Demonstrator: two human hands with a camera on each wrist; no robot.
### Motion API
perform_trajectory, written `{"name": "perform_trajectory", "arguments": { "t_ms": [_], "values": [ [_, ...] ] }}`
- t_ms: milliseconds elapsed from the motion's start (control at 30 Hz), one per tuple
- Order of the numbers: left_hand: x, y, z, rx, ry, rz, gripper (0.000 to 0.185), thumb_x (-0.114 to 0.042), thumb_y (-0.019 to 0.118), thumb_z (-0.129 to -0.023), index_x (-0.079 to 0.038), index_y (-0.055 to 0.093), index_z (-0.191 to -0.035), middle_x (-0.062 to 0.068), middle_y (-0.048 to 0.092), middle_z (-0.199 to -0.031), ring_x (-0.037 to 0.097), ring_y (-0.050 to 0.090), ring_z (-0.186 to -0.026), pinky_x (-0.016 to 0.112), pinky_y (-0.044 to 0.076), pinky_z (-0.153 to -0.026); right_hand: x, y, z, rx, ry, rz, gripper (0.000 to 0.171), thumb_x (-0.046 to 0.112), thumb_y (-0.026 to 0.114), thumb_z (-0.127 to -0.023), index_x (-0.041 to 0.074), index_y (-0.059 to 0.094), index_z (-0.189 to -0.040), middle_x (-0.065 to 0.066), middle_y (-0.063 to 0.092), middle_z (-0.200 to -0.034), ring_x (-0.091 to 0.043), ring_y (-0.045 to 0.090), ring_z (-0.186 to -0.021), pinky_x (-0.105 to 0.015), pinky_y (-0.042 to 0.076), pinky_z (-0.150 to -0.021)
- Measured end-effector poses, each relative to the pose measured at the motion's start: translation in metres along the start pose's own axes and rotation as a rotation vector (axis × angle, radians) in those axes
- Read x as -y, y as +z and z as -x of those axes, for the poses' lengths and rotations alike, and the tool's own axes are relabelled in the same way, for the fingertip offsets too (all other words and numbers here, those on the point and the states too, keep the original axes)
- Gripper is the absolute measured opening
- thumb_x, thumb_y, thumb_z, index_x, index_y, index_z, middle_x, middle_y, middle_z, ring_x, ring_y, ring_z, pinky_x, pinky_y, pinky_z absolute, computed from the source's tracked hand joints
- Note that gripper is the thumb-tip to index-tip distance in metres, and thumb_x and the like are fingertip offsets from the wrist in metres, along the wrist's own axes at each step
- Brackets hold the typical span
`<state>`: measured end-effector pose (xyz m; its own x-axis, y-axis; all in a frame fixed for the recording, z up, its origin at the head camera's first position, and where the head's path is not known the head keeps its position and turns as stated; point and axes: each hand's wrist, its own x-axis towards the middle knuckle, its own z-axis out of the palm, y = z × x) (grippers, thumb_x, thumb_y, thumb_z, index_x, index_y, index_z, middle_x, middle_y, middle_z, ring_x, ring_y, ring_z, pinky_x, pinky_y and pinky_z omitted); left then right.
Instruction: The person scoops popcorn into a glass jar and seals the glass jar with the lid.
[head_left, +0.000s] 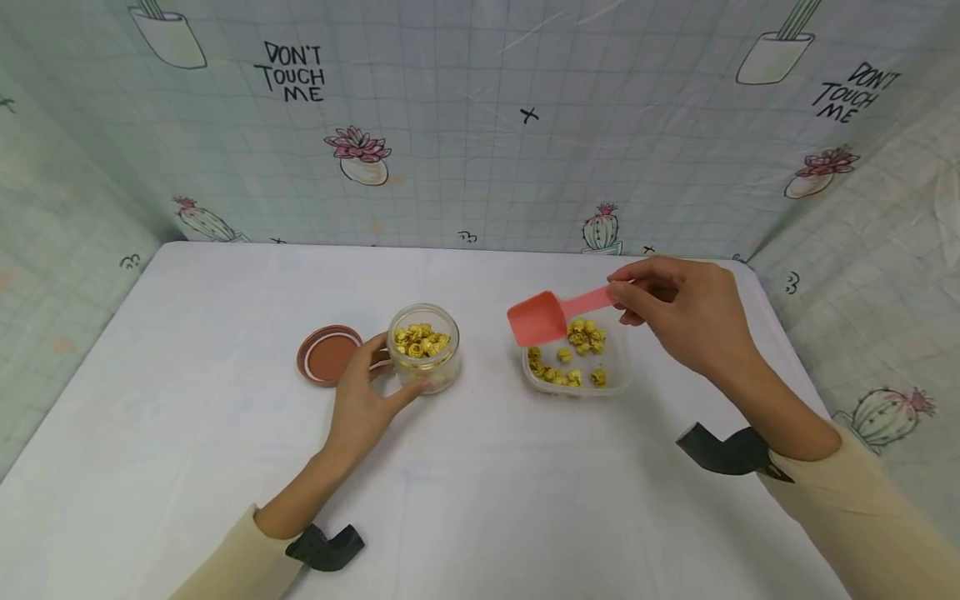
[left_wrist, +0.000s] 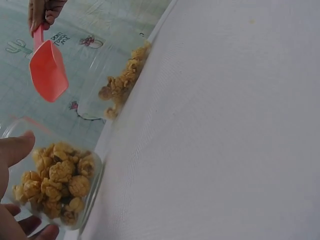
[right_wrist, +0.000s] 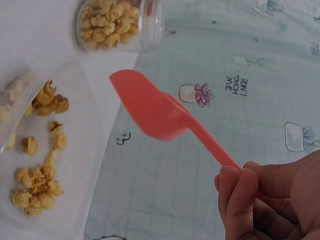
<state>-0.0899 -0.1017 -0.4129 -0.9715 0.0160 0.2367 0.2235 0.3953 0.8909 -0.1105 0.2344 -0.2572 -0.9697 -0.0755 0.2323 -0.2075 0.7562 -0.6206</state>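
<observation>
From the head view, the left hand [head_left: 360, 404] gripped the jar [head_left: 424, 346] of popcorn beside the lid [head_left: 328, 354]. The right hand [head_left: 686, 312] pinched the scoop [head_left: 547, 315] above the tub [head_left: 573, 367]. The left wrist view showed the scoop empty. The right wrist view suggested dipping into the tub next.

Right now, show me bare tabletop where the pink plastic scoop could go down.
Bare: the white table in front, between both forearms, and the gap between the glass popcorn jar and the clear plastic tray. Crowded: the brown lid beside the jar-holding left hand.
</observation>
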Motion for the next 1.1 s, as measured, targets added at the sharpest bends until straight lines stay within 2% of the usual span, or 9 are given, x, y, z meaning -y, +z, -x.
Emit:
{"name": "perform_trajectory", "arguments": {
  "t_ms": [200,367,467,600,700,800,900,1100],
  "values": [
    [-0.009,-0.002,0.013,-0.048,-0.021,0.053,0.065,-0.009,0.084,-0.074,0.003,0.048,-0.127,0.014,0.052,-0.119,0.027,0.055,-0.106,0.037,0.048,-0.092,-0.011,-0.006,0.003,-0.015,0.007,0.023,0.021,0.028,0.071,-0.088,0.011,0.074,-0.100,-0.005,0.071,-0.078,-0.003,0.064,-0.063,-0.021,0.042,-0.052],
    [-0.010,0.003,0.028,-0.055,-0.033,0.148,0.056,-0.003,0.082,-0.074,0.005,0.049,-0.119,0.016,0.056,-0.111,0.029,0.058,-0.099,0.031,0.048,-0.090,-0.018,-0.012,0.005,-0.031,0.019,0.018,0.022,0.029,0.073,-0.086,0.012,0.075,-0.100,-0.005,0.071,-0.077,0.002,0.062,-0.062,-0.022,0.037,-0.050],
    [-0.023,0.008,0.038,-0.022,-0.022,0.202,0.052,0.003,0.079,-0.075,0.009,0.049,-0.116,0.020,0.057,-0.106,0.035,0.058,-0.097,0.032,0.050,-0.088,-0.021,-0.013,0.005,-0.033,0.029,0.026,0.023,0.029,0.073,-0.086,0.012,0.075,-0.101,-0.005,0.072,-0.078,0.003,0.062,-0.063,-0.022,0.037,-0.051],
    [-0.039,0.018,0.045,0.084,0.036,0.225,0.053,0.007,0.077,-0.075,0.011,0.048,-0.119,0.023,0.057,-0.108,0.040,0.058,-0.100,0.043,0.049,-0.090,-0.026,-0.014,0.006,-0.029,0.035,0.025,0.024,0.029,0.072,-0.086,0.012,0.075,-0.103,-0.006,0.072,-0.080,0.003,0.063,-0.064,-0.021,0.038,-0.052],
    [-0.037,0.029,0.042,0.169,0.078,0.220,0.059,0.002,0.079,-0.075,0.007,0.048,-0.126,0.021,0.058,-0.116,0.034,0.058,-0.108,0.043,0.046,-0.095,-0.030,-0.015,0.005,-0.035,0.037,0.032,0.023,0.028,0.072,-0.087,0.013,0.075,-0.103,-0.006,0.072,-0.080,0.003,0.064,-0.065,-0.020,0.039,-0.053],
    [-0.029,0.046,0.034,0.228,0.104,0.213,0.065,-0.005,0.080,-0.077,0.001,0.047,-0.132,0.017,0.056,-0.126,0.026,0.054,-0.117,0.038,0.043,-0.101,-0.033,-0.017,0.004,-0.047,0.039,0.037,0.021,0.026,0.073,-0.086,0.014,0.075,-0.102,-0.005,0.073,-0.081,0.005,0.064,-0.065,-0.020,0.038,-0.053],
    [-0.029,0.061,0.025,0.266,0.123,0.220,0.070,-0.011,0.081,-0.077,-0.003,0.045,-0.137,0.015,0.053,-0.133,0.021,0.050,-0.123,0.034,0.040,-0.104,-0.036,-0.018,0.002,-0.052,0.041,0.024,0.021,0.024,0.073,-0.085,0.012,0.076,-0.102,-0.006,0.073,-0.082,0.006,0.063,-0.065,-0.020,0.037,-0.052],
    [-0.035,0.087,0.011,0.305,0.129,0.197,0.079,-0.018,0.081,-0.078,-0.001,0.039,-0.142,0.015,0.046,-0.140,0.019,0.045,-0.129,0.032,0.038,-0.106,-0.045,-0.019,0.000,-0.066,0.043,0.027,0.021,0.021,0.074,-0.085,0.011,0.076,-0.104,-0.009,0.073,-0.084,0.007,0.063,-0.065,-0.020,0.035,-0.049]
  ]
}}
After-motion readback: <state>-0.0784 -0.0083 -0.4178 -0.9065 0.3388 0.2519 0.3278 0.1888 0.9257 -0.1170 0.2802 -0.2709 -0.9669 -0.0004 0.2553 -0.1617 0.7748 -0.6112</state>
